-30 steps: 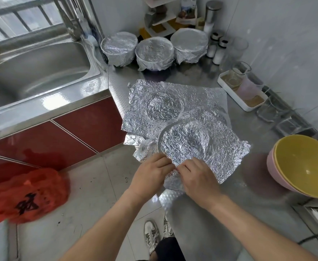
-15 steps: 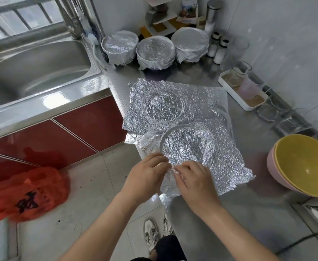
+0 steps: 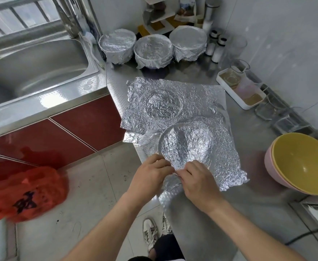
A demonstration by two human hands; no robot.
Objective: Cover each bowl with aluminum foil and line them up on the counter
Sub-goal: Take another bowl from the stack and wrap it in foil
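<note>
Head view.

- Left hand (image 3: 150, 176) and right hand (image 3: 197, 183) meet at the near edge of the near foil (image 3: 224, 157). Fingers of both are curled and pinch that edge; the fingertips are hidden in the crumple.
- Near foil lies on the counter (image 3: 211, 232) at its front edge, creased, with a round imprint in the middle. Cannot tell what, if anything, is under it.
- Far foil (image 3: 197, 97) lies flat just behind, partly under the near sheet, also with a round imprint.
- Three covered bowls (image 3: 153, 49) stand in a row at the back of the counter, side by side, each wrapped in foil over the rim.
- Yellow bowl (image 3: 303, 162) sits nested in a pink bowl (image 3: 273, 174) at the right, uncovered, apart from the foil.
- White tray (image 3: 246, 105) against the right wall, holding clear cups.
- Sink (image 3: 32, 66) to the left.
- Red bag (image 3: 22, 194) on the floor below.
</note>
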